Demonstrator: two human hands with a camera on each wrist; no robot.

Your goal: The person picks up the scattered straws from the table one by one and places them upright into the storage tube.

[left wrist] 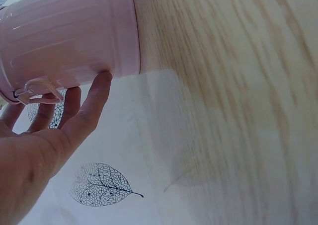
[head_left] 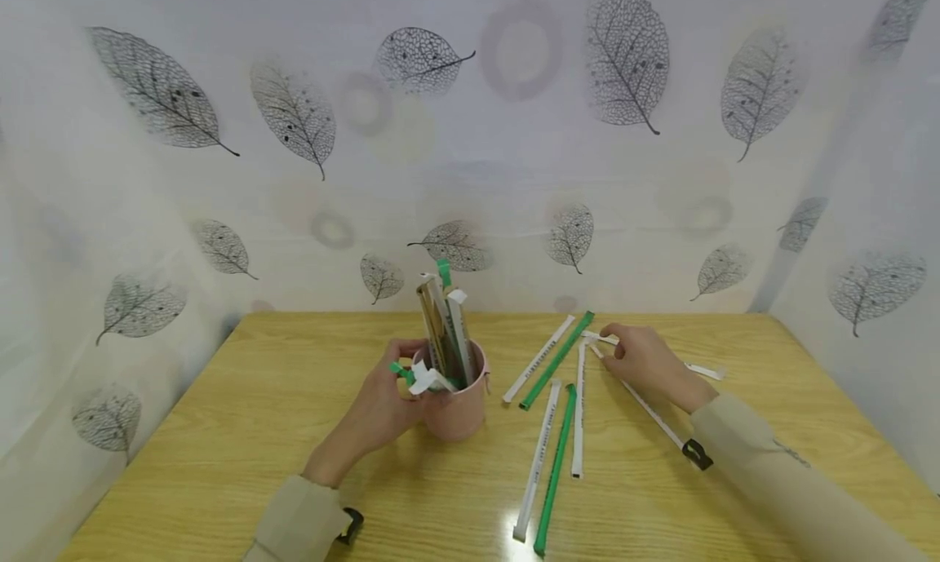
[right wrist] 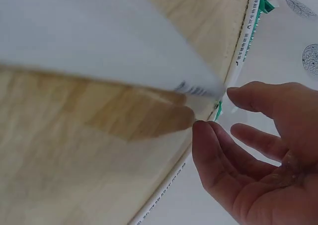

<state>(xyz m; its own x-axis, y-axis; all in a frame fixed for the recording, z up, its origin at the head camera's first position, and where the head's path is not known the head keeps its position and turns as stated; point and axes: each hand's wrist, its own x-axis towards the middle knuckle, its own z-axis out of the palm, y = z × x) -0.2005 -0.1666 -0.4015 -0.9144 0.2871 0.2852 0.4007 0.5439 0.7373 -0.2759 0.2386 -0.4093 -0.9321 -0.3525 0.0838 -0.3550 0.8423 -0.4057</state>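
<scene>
A small pink pail (head_left: pixel 455 415), holding several wrapped straws (head_left: pixel 458 334) upright, stands on the table. My left hand (head_left: pixel 385 395) grips its left side; in the left wrist view fingertips (left wrist: pixel 103 78) rest on the pail's wall near its wire handle (left wrist: pixel 37 91). Over the loose straws on the right, my right hand (head_left: pixel 649 362) reaches down, fingers close to a white wrapped straw (head_left: pixel 649 407). In the right wrist view a blurred white straw (right wrist: pixel 99 41) runs up to the thumb tip, with thumb and forefinger apart.
Several white and green wrapped straws lie between pail and right hand, among them a green straw (head_left: pixel 556 472) and a white straw (head_left: pixel 539 460). The wooden table (head_left: pixel 220 431) ends at a leaf-patterned sheet (head_left: pixel 477 162) behind and at the sides.
</scene>
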